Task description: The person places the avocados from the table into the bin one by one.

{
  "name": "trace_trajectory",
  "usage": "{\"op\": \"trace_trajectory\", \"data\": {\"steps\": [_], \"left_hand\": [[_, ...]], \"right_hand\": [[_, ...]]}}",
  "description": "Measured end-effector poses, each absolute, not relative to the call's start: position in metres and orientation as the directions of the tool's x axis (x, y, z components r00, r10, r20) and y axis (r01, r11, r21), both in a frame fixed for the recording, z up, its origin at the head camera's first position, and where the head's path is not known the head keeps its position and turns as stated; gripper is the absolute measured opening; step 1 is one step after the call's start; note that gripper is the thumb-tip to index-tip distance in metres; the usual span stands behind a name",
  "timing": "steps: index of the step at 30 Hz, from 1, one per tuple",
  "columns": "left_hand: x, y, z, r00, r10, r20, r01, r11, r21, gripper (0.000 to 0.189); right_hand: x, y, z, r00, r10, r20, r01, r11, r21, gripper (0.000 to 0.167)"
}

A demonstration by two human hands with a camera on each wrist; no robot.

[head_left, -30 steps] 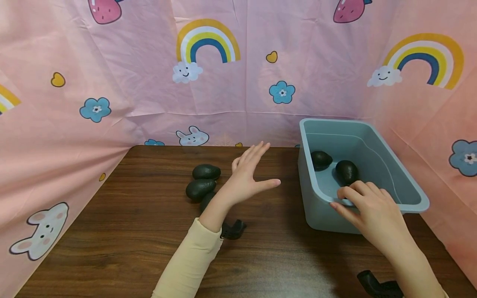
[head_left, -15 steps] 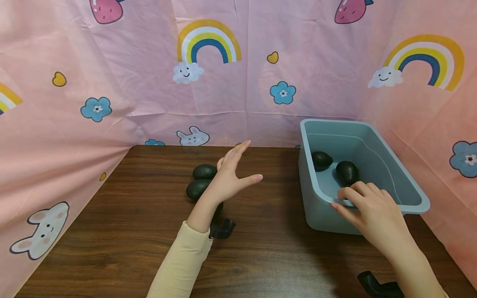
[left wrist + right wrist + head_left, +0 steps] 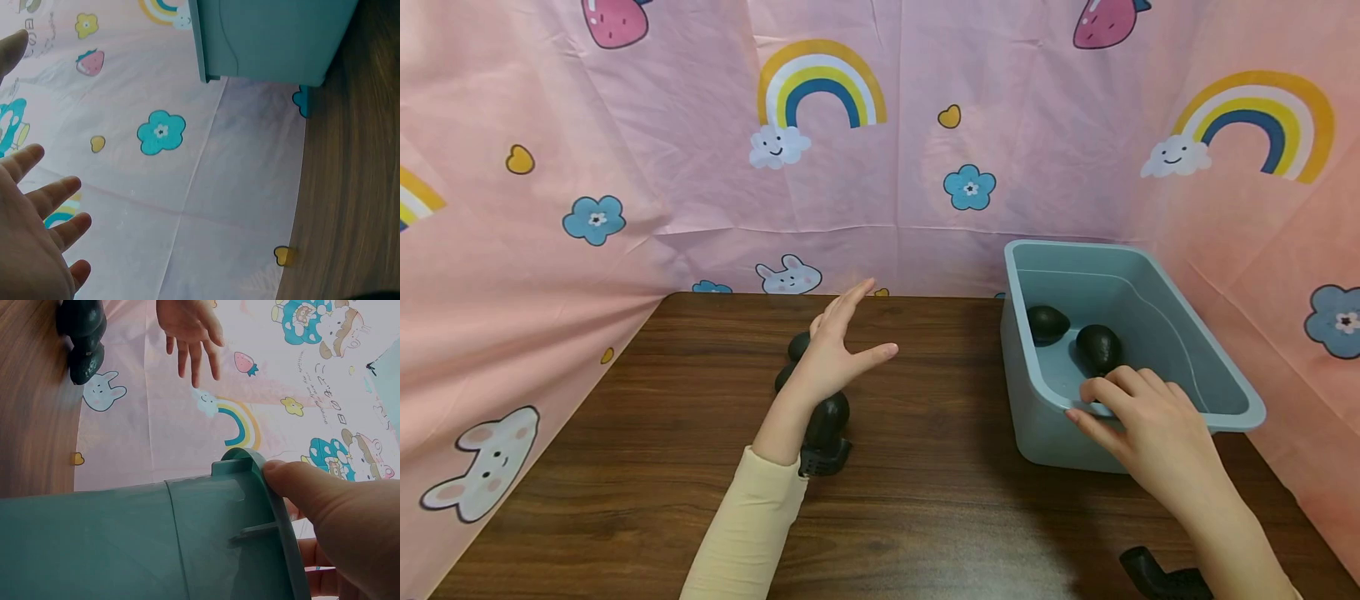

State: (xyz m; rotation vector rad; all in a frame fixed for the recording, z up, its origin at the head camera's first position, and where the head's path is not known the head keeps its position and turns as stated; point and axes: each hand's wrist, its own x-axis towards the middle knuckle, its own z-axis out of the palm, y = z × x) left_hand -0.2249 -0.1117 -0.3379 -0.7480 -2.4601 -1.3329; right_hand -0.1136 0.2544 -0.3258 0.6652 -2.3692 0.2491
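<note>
My left hand [image 3: 829, 360] hovers over the left-centre of the table, fingers extended and thumb spread wide, holding nothing. Beneath and behind it, several dark green avocados lie in a group; the nearest avocado [image 3: 828, 417] shows beside the wrist, while the far avocado [image 3: 799, 345] is partly covered by the hand. On the right, my right hand [image 3: 1157, 433] grips the near rim of a grey-blue plastic bin [image 3: 1052, 429], thumb outside and fingers curled over inside. Two avocados lie in the bin: one avocado [image 3: 1047, 324] by the left wall, another avocado [image 3: 1099, 348] towards the middle.
A brown wood-grain table [image 3: 625, 467] carries everything. Pink printed cloth [image 3: 895, 192] hangs along the back and both sides, close behind the bin. Black wrist-camera mounts, left mount [image 3: 825, 457] and right mount [image 3: 1165, 575], stick out from the wrists.
My left hand has moved left, away from the bin and over the avocados, its fingers still spread. The right hand stays on the bin's rim.
</note>
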Motion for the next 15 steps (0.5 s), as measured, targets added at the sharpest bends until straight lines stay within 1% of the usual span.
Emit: {"op": "trace_trajectory", "data": {"steps": [1,3,10,12,15], "left_hand": [[-0.225,-0.114,-0.338,-0.841,0.319,0.436,0.540,0.452,0.710,0.084],[-0.226,-0.118,-0.339,-0.847,0.314,0.429,0.531,0.455,0.715,0.085],[-0.229,-0.135,-0.341,-0.869,0.285,0.405,0.495,0.476,0.727,0.084],[-0.229,-0.140,-0.342,-0.873,0.279,0.400,0.487,0.486,0.726,0.084],[-0.229,-0.148,-0.343,-0.876,0.272,0.398,0.482,0.502,0.718,0.084]], "right_hand": [[-0.114,0.254,-0.326,-0.656,-0.397,0.641,-0.522,0.853,-0.007,0.029],[-0.113,0.255,-0.325,-0.665,-0.395,0.634,-0.519,0.855,-0.012,0.021],[-0.112,0.254,-0.324,-0.674,-0.390,0.627,-0.515,0.857,-0.020,0.020],[-0.112,0.254,-0.324,-0.676,-0.386,0.628,-0.513,0.858,-0.025,0.026],[-0.112,0.253,-0.324,-0.678,-0.379,0.629,-0.510,0.860,-0.031,0.046]]}}
